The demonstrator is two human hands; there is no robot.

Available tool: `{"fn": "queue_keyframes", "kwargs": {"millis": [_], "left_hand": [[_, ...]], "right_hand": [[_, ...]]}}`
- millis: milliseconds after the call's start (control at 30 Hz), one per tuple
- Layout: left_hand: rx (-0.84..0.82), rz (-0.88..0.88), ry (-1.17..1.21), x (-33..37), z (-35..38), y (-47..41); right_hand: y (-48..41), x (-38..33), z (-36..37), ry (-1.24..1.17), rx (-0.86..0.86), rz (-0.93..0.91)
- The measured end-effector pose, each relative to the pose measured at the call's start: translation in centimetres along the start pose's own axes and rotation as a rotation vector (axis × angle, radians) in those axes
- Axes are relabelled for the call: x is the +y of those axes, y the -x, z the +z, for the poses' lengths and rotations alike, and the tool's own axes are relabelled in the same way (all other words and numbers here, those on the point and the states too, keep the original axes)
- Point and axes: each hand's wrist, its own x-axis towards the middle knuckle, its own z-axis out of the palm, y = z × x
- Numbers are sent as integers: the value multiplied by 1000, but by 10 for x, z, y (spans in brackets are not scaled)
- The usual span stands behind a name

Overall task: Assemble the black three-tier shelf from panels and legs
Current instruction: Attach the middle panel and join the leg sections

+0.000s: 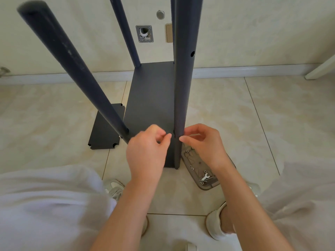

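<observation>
Floor: glossy cream marbled tiles [235, 115] with dark grout lines, meeting a cream wall [253, 33] at a white skirting board [244, 70].

The black shelf panel [150, 98] lies flat on the tiles, its far end near the skirting. Black legs stand at its corners. The near-right leg [183, 87] has a side hole [192, 54] high up.

On the wall above the panel's far end are a square metal plate [144, 34] with a pipe opening, a round metal cap [160, 14] and a tan rectangular plate [169, 32]. Marks on the square plate are too small to read.

Just left of the panel, a spare black panel [105, 129] with notched corners lies flat. Right of its near end, a grey tray [199, 171] holds screws and a small silver spanner [204, 177].

At the panel's near end, the left hand [146, 151] sits just left of the near-right leg, blurred, thumb and forefinger drawn together. The right hand [203, 142] has its closed fingertips touching that leg's right side. I cannot tell whether either hand pinches anything.
</observation>
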Motion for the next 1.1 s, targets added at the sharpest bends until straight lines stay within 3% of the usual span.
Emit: {"fn": "queue_keyframes", "kwargs": {"millis": [67,167,367,467,633,700,1100], "left_hand": [[-50,173,-111,-1,0,-3],[-193,197,-160,1,8,-3],[-47,167,49,4,25,-3],[-12,166,73,5,27,-1],[-20,172,52,5,27,0],[-27,172,54,3,27,-1],[-44,212,-91,-19,29,-3]], "right_hand": [[0,-1,0,-23,-8,-3],[1,-4,0,-35,-23,-10],[-6,-17,-12,209,-157,-41],[-18,-24,-8,138,-126,74],[-39,-38,9,13,-293,319],[-44,-40,7,-80,-340,319],[-48,-27,7,-39,-354,199]]}}
